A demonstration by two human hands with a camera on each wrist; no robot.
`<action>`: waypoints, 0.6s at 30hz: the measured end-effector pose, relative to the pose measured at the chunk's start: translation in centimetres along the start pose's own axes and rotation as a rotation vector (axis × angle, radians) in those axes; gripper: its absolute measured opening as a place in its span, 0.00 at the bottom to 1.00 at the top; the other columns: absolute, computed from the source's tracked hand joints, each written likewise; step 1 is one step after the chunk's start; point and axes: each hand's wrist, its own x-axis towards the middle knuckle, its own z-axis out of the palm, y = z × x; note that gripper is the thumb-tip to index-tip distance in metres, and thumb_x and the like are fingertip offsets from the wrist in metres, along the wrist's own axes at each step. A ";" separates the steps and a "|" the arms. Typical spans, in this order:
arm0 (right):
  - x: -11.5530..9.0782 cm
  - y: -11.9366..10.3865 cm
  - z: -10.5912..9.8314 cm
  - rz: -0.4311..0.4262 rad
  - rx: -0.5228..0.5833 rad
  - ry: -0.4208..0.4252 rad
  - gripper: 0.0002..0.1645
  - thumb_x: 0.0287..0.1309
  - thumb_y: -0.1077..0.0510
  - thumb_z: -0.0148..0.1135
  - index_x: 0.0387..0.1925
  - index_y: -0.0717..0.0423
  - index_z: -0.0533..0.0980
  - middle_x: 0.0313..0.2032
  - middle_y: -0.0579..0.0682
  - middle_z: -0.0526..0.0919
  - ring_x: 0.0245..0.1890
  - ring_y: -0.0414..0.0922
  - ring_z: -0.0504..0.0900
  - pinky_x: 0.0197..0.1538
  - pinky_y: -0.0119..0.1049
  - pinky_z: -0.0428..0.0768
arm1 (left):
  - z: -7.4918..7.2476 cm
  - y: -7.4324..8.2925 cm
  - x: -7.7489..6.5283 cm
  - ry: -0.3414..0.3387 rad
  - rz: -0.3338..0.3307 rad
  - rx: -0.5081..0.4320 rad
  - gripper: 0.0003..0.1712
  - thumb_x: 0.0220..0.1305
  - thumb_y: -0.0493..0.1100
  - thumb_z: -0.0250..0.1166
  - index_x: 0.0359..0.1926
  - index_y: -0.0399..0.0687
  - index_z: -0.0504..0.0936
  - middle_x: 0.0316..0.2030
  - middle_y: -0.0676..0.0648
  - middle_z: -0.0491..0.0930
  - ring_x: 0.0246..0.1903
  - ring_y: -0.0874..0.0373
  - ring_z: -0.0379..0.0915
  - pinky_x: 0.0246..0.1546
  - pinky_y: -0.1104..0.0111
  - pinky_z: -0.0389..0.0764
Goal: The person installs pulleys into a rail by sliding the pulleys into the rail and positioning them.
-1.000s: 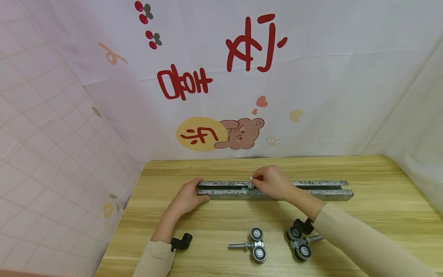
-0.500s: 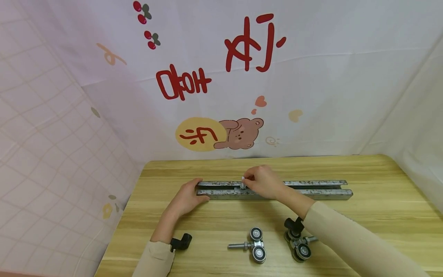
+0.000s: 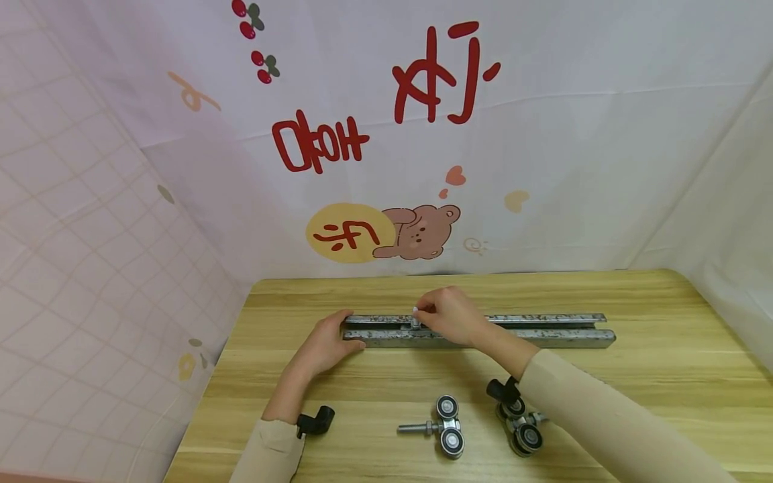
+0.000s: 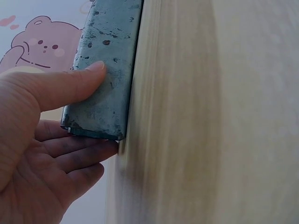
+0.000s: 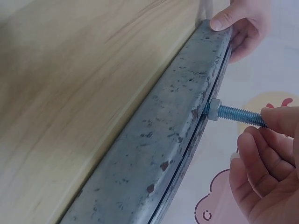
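Observation:
A long grey metal rail [image 3: 543, 337] with worn, speckled faces lies across the table, its slot facing up. My left hand [image 3: 325, 345] grips the rail's left end; in the left wrist view the thumb [image 4: 77, 86] presses its side and the fingers reach round the end. My right hand [image 3: 453, 316] pinches the tip of a threaded bolt [image 5: 240, 115] between thumb and fingers. That bolt, with a hex nut [image 5: 214, 109], stands up out of the slot, left of the rail's middle. Whatever it joins inside the rail is mostly hidden.
Nearer me lies a roller trolley [image 3: 449, 427] with its bolt pointing left. Another roller trolley [image 3: 522, 429] is to its right, partly under the right wrist's black camera mount [image 3: 502, 391]. A printed cloth [image 3: 568, 168] hangs behind the wooden table [image 3: 374, 389].
My right hand has moved left along the rail, and the bolt has travelled along the slot with it toward my left hand. The left hand keeps its place on the rail's end.

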 end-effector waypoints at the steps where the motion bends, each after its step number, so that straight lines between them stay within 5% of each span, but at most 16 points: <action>1: 0.1 -0.1 0.1 0.000 -0.002 -0.001 0.07 0.68 0.57 0.70 0.38 0.54 0.90 0.28 0.38 0.86 0.27 0.32 0.81 0.35 0.35 0.82 | 0.0 0.0 0.0 0.001 -0.003 -0.001 0.45 0.64 0.49 0.78 0.76 0.38 0.69 0.71 0.37 0.72 0.71 0.39 0.67 0.68 0.45 0.73; 18: 0.8 -0.8 0.8 -0.003 -0.011 -0.012 0.07 0.69 0.56 0.70 0.39 0.54 0.89 0.29 0.40 0.87 0.26 0.32 0.80 0.34 0.33 0.82 | -0.1 0.3 -0.1 -0.003 -0.013 -0.003 0.46 0.64 0.49 0.78 0.76 0.38 0.68 0.72 0.36 0.71 0.71 0.39 0.66 0.68 0.44 0.73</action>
